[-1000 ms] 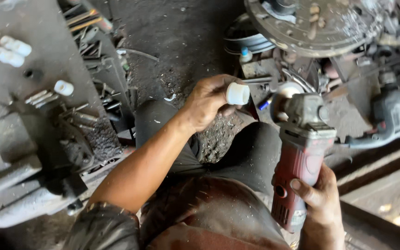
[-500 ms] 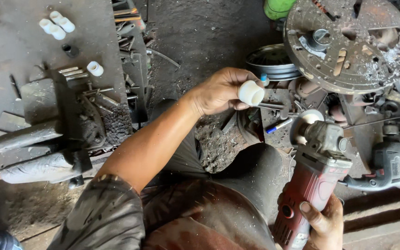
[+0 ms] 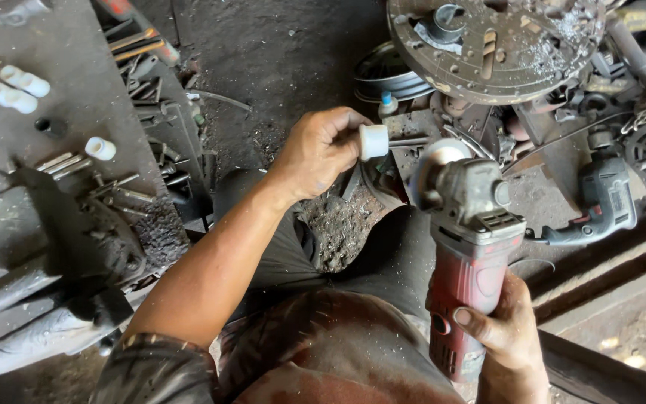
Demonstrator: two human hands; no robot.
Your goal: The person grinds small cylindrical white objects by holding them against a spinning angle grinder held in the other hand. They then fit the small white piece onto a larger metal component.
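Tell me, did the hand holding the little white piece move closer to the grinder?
Yes. The left hand brought the white piece nearer the grinder, almost at its disc.

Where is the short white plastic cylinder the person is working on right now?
In the head view, the white cylinder is just above centre, pinched in the left hand, close to the left of the disc of the red angle grinder.

Lit by dim, soft daylight, brightest on the forearm and the pale plastic cap (image 3: pixel 373 141), with small sunlit patches at the lower right corner of the floor (image 3: pixel 637 337). Deep shadow under the bench (image 3: pixel 9 224) at left. Mostly sharp, slightly stretched toward the edges.
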